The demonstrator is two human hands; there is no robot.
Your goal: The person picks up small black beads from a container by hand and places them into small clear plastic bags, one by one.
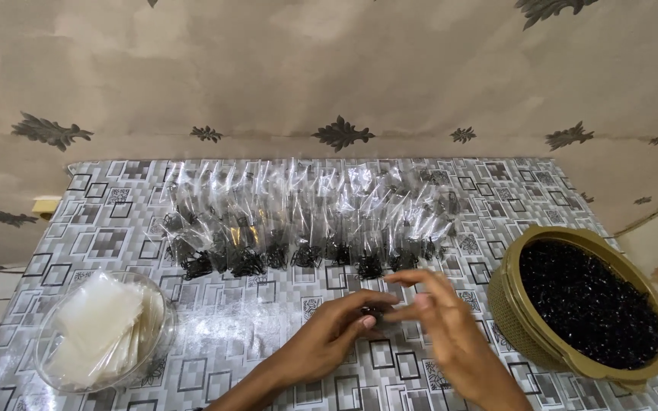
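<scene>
Left hand (336, 327) and right hand (447, 323) met at table centre, fingertips pinched together on small black pieces (377, 312) between them. Packed clear crinkly bags (306, 221) lay in row at 12 o'clock. Round olive basket (523, 335), black pieces inside, at 3 o'clock. Clear bowl (163, 335), flat plastic bags inside, at 9 o'clock. Glossy patterned tablecloth (253, 320).

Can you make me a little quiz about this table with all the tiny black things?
1. True or false: the olive basket on the right is full of small black pieces.
2. What lies in the clear bowl on the left?
3. Which is nearer the wall: the row of filled clear bags or the hands?

Key
1. True.
2. A stack of empty clear bags.
3. The filled bags; the left hand and right hand meet in front of them.
</scene>
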